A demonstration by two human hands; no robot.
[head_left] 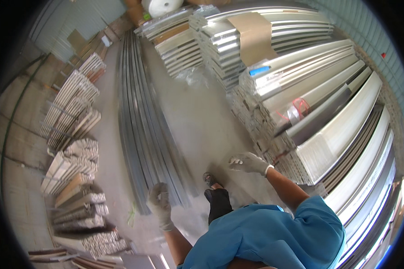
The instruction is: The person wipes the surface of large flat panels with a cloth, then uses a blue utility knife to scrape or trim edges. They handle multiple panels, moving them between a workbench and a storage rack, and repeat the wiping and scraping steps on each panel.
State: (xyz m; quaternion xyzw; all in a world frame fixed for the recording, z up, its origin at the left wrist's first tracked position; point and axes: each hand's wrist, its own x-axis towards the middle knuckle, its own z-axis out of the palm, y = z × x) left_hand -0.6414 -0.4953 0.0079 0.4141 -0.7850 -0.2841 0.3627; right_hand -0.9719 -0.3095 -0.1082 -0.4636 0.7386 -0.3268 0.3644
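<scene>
My left hand (160,201), in a pale work glove, is raised by the near ends of long grey profiles (143,125) that lie side by side on the floor. Its fingers are loosely bent, with nothing seen in them; whether it touches the nearest profile I cannot tell. Out to the right, my right hand (248,162), gloved the same way, hangs over the floor in front of a tall stack of pale panels (327,145). The fingers there are half curled and apart, holding nothing.
Racks of pale strips (74,159) line the left wall. Higher stacks (220,49) stand far right, one with a brown cardboard sheet (252,38) across it. Clear plastic wrap (194,77) lies on the floor (193,112). A white roll (161,6) is at the back.
</scene>
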